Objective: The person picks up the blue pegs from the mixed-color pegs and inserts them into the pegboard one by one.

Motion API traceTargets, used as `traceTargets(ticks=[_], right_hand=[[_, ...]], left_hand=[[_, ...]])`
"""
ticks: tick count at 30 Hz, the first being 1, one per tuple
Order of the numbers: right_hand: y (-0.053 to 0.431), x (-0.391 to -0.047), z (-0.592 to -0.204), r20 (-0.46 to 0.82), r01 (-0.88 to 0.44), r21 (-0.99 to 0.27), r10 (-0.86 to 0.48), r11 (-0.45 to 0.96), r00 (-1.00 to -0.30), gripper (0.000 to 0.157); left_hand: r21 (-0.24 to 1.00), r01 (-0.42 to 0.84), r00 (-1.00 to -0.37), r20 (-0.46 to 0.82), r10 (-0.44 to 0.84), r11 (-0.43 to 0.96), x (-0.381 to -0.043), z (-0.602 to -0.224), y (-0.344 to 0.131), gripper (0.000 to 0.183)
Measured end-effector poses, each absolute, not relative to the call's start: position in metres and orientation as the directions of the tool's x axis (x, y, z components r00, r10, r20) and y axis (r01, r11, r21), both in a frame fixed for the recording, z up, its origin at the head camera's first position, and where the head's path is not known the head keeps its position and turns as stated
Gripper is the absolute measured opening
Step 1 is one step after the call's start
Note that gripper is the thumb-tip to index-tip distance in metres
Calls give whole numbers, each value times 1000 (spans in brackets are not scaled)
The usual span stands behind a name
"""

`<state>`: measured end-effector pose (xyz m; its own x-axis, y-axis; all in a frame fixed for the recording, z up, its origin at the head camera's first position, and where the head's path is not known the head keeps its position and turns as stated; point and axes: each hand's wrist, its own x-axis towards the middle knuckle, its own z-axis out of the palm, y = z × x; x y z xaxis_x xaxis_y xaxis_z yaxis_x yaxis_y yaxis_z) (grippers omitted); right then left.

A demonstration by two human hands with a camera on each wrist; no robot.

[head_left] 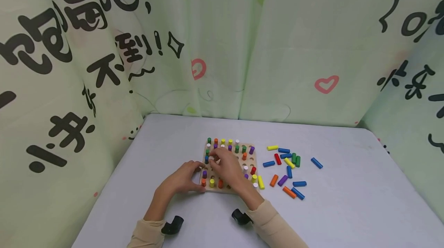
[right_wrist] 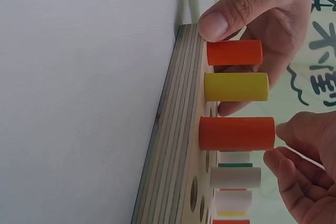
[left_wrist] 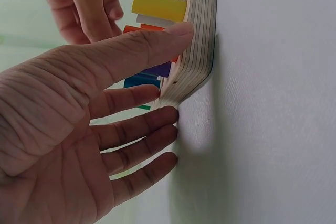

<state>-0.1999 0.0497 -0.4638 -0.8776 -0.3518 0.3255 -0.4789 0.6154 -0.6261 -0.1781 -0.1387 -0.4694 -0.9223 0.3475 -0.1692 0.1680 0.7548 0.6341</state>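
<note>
A square wooden pegboard lies on the table, with colored pegs standing in many of its holes. My left hand steadies its near left corner. In the left wrist view the thumb presses near the board's edge while the other fingers extend beside it. My right hand is over the left part of the board, fingers bent and fingertips low among the pegs. A whitish peg shows by those fingertips; whether they pinch it is unclear. An orange peg partly blocks the right wrist view.
Right of the board lie several loose pegs, including a blue peg, a purple peg and an orange peg. A yellow peg lies against the board's right side. A printed curtain surrounds the white table.
</note>
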Motion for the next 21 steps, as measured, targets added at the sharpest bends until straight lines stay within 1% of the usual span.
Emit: traceTargets(ticks=[6, 13, 21], right_hand=[[60, -190, -462, 357, -481, -612, -324, 628, -876, 14], [73, -181, -458, 382, -469, -638, -277, 611, -882, 17], [91, -175, -451, 463, -492, -634, -218, 596, -859, 16]], left_hand=[[628, 170, -922, -170, 347, 759, -179, -470, -139, 68], [630, 169, -923, -168, 346, 758, -179, -471, -139, 69], [642, 157, -923, -176, 343, 751, -179, -470, -139, 69]])
